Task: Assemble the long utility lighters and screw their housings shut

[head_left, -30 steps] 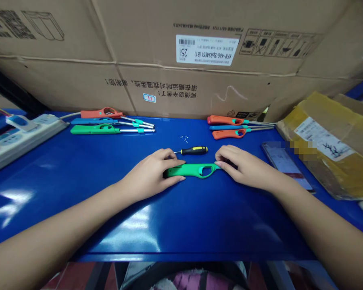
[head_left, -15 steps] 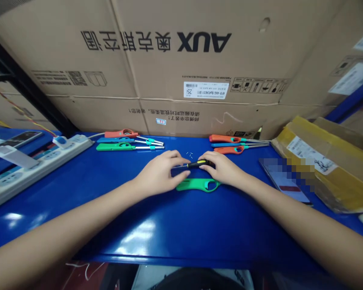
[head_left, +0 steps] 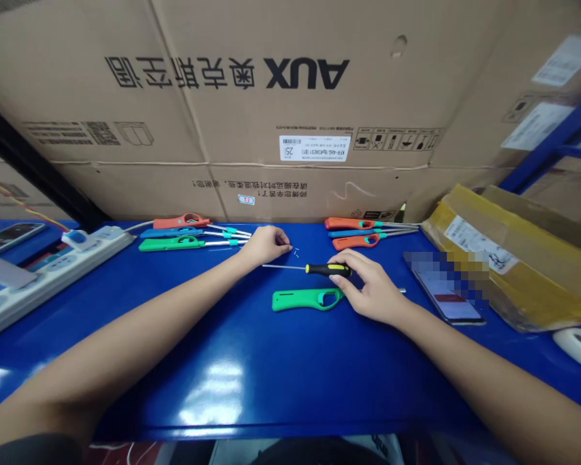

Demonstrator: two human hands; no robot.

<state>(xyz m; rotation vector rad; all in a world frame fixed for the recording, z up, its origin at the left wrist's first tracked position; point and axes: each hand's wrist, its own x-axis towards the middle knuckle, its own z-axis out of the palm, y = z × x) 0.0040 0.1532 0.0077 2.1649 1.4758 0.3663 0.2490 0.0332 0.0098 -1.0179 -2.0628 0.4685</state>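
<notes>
My right hand grips the black and yellow handle of a screwdriver, its thin shaft pointing left above the table. Just below lies a green long-nosed lighter, its metal tube mostly hidden behind my right hand. Farther back on the left, my left hand is closed, thumb and fingertips pinched together at the table; what they hold, if anything, is too small to make out. Right beside those fingertips lie a few tiny silvery slivers, which look like small screws.
Orange, blue and green lighters lie at the back left, with more lighters at the back right. A power strip runs along the left. On the right are a phone, a yellow-taped carton and a white mouse. A large cardboard box stands behind.
My left hand has left the screwdriver's shaft and moved back to the tiny pieces, its fingers closing. My right hand keeps the screwdriver, now slightly nearer me. The view has shifted a little.
</notes>
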